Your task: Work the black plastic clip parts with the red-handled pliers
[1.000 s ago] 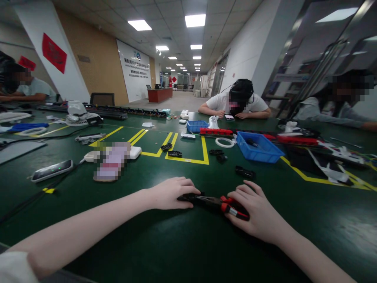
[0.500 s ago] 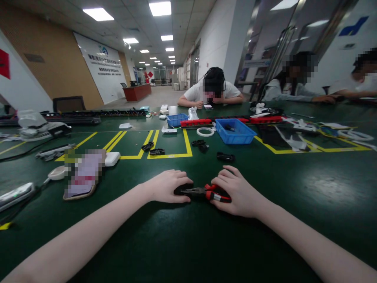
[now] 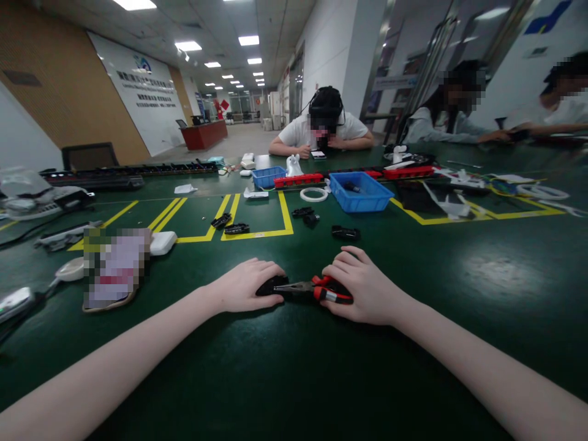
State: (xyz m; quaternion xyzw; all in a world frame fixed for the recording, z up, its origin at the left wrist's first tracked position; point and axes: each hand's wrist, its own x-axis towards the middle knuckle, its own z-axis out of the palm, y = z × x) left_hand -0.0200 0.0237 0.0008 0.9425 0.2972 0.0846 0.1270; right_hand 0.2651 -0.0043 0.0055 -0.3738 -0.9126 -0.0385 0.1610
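Note:
My left hand point(image 3: 245, 285) lies palm down on the green table point(image 3: 294, 367), its fingers curled over a small black plastic part point(image 3: 270, 285). My right hand point(image 3: 362, 288) is wrapped round the red and black handles of needle-nose pliers point(image 3: 312, 289). The pliers lie nearly flat on the table and their jaws point left into the black part. Both hands sit close together at the middle of the view.
More black parts point(image 3: 345, 233) lie just beyond my hands, some inside yellow tape outlines point(image 3: 257, 233). A blue bin point(image 3: 357, 195) and white tape roll point(image 3: 313, 195) stand farther back. A phone point(image 3: 113, 269) and white box point(image 3: 162, 242) are at left. Several other people sit across the table.
The camera has turned right, so the scene shifts left. My hands have drawn closer together, keeping hold of the part and the pliers.

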